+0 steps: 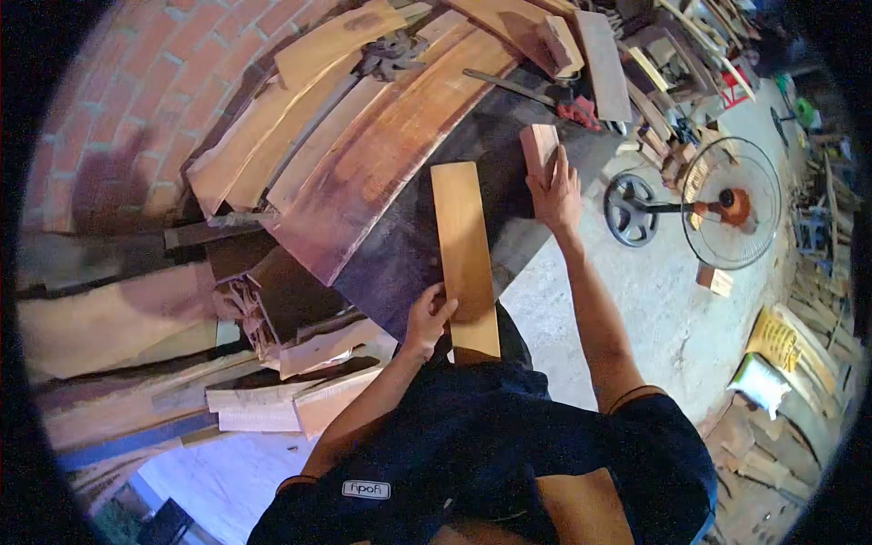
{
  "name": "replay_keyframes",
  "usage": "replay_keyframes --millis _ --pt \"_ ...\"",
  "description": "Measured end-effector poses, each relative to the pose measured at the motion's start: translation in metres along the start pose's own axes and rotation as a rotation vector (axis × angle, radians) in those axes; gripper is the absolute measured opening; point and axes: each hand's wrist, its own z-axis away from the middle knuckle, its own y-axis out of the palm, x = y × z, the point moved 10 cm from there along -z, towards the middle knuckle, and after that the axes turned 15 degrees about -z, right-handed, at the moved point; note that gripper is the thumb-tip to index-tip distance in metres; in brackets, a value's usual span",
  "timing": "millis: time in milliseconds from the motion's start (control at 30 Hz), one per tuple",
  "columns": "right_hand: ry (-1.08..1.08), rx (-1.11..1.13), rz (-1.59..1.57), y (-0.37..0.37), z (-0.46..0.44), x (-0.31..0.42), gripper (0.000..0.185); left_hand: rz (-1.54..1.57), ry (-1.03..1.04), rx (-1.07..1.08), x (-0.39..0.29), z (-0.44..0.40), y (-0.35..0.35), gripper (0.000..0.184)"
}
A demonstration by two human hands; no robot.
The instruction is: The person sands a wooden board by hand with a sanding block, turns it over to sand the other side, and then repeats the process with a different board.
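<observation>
A light, smooth wooden board [465,254] lies lengthwise over the dark tabletop [400,245], its near end against my body. My left hand [430,318] grips its left edge close to that end, thumb on top and the other fingers partly hidden beneath. Up and to the right, my right hand [557,195] is closed around a short wooden block [540,145] at the table's right side. The block sits apart from the board.
Wide wooden slabs [391,136] cover the table's far left, by a brick wall [136,100]. Beyond the block lies a long metal bar [509,86] with a red end piece. A fan [731,204] stands on the floor at right, near wood scraps [663,145].
</observation>
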Motion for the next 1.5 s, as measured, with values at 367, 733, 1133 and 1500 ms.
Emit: replay_keyframes --millis 367,733,1133,1500 --pt "0.054 -0.064 -0.170 -0.052 0.204 0.017 0.087 -0.284 0.177 -0.023 -0.012 -0.037 -0.003 0.033" --pt "-0.058 0.088 0.182 0.013 0.293 0.123 0.072 -0.977 0.607 -0.081 -0.037 0.013 -0.016 0.063" --pt "-0.159 0.214 0.215 0.049 0.219 0.141 0.073 -1.043 0.538 0.092 -0.020 0.019 0.003 0.084" --pt "-0.048 0.053 0.183 0.102 0.044 0.145 0.065 -0.968 0.626 0.021 -0.009 0.013 0.004 0.092"
